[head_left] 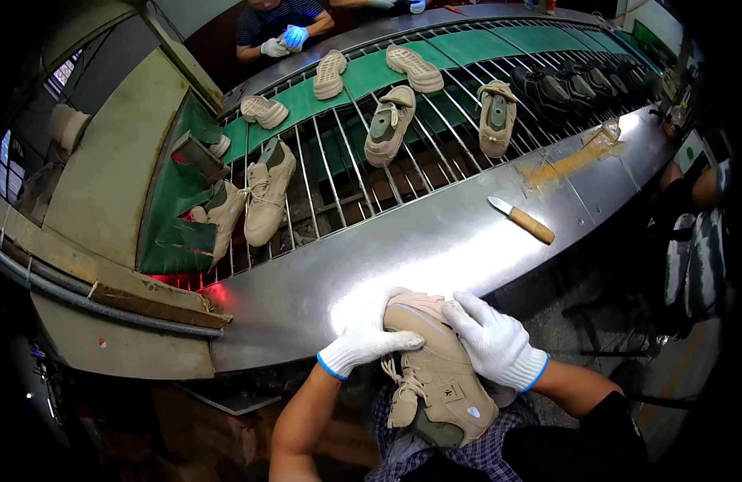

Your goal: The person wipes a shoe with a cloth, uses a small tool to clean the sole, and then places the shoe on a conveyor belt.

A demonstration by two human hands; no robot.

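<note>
In front of my lap is a beige shoe upper, tilted with its toe pointing away from me. A green shoe last shows in its opening, and laces hang on its left side. My left hand, in a white knit glove with a blue cuff, is closed around the toe's left side with the thumb on top. The gloved right hand presses along the right side near the toe, its fingers together. The shoe's underside is hidden. A wooden-handled knife lies on the metal ledge.
Beyond the metal ledge, a rod conveyor carries beige shoes, pale soles on a green strip, and black shoes. A green-curtained opening stands at left. Across sits a person with gloved hands. Brown residue stains the ledge.
</note>
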